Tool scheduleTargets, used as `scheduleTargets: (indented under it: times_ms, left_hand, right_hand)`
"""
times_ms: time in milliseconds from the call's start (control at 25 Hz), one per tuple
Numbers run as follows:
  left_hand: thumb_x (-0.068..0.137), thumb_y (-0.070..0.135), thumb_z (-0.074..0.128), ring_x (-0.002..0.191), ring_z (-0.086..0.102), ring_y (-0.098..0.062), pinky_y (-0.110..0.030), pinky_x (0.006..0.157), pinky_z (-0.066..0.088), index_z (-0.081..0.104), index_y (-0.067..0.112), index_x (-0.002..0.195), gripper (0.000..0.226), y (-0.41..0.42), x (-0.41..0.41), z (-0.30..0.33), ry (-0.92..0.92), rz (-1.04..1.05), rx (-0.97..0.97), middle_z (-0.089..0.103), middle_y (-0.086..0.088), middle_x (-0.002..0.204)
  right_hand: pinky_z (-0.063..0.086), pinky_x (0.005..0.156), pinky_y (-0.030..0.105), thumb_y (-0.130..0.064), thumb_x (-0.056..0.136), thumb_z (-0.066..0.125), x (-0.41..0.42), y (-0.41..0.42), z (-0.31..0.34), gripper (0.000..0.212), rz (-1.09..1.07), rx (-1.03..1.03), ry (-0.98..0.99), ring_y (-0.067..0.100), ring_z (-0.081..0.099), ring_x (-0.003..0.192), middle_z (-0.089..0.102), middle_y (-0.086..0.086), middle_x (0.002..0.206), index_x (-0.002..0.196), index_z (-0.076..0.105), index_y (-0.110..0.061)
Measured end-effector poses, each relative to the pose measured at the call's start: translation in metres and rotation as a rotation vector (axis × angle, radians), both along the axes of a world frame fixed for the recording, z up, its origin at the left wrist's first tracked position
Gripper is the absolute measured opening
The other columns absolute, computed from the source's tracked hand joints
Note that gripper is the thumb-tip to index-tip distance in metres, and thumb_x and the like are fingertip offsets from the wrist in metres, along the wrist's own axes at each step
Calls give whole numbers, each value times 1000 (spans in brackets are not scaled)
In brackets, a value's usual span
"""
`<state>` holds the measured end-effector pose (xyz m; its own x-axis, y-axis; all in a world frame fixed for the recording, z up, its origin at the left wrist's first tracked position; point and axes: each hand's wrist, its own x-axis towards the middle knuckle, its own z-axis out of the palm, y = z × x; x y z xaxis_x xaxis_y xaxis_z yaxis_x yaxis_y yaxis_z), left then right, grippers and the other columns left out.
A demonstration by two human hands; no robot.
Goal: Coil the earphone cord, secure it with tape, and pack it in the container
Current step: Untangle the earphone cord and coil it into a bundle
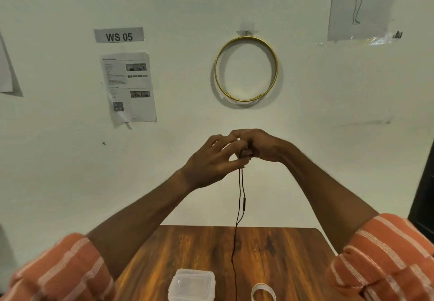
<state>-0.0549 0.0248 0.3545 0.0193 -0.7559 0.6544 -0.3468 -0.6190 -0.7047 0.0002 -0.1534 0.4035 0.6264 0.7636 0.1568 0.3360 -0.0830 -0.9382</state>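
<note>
Both my hands are raised in front of the wall, meeting at the top end of a black earphone cord [239,206]. My right hand [263,145] has its fingers curled round the cord's upper end. My left hand [211,159] pinches the cord just beside it, with the other fingers spread. Two strands hang straight down from the hands, join below a small inline remote, and run as one cord down over the wooden table [178,249]. A clear plastic container [191,285] with its lid on stands at the table's near edge. A roll of white tape [263,291] lies to its right.
A gold hoop [246,68] hangs on the white wall behind my hands. Papers and a "WS 05" label [119,35] are stuck on the wall to the left, and a drawing at the top right. A dark edge shows at the far right.
</note>
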Motion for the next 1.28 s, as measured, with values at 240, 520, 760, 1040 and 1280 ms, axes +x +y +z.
scheduleTargets:
  times_ms: [240,520,760,1040,1280]
  left_hand:
    - [91,13,57,94,66,-29,-41,87,49,65,13,83,11,-2,-5,42,519,192,124,70,-3,83]
    - [100,13,49,103,67,-18,-28,93,50,66,2,87,24,58,-29,38,1751,-111,-728,74,-9,98]
    - [98,27,43,39,44,-8,-30,65,58,64,7,88,31,37,-57,-5,2278,-971,-1329,39,7,44]
    - [103,14,39,68,69,-12,-25,76,57,54,5,125,28,7,-35,45,1423,-1293,-1683,65,6,67]
    - [103,12,42,63,67,-25,-24,53,48,43,9,142,40,40,-20,22,1253,-128,-1100,67,-12,68]
  right_hand:
    - [50,88,50,-63,93,40,8,4,-48,60,-273,42,195,35,67,97,67,14,100,128,54,-17]
    - [44,55,27,-36,89,66,-6,-18,-93,27,59,189,285,11,35,51,34,-2,60,97,67,-10]
    - [34,56,24,-24,101,50,2,0,-72,23,-98,301,140,10,30,56,38,-7,62,94,68,-11]
    - [37,59,28,-35,102,47,-61,56,-138,31,-139,348,138,10,32,54,36,-3,63,106,73,-17]
    - [31,46,17,-17,101,52,-80,23,-101,22,-294,224,-182,1,37,46,46,-13,49,100,73,-10]
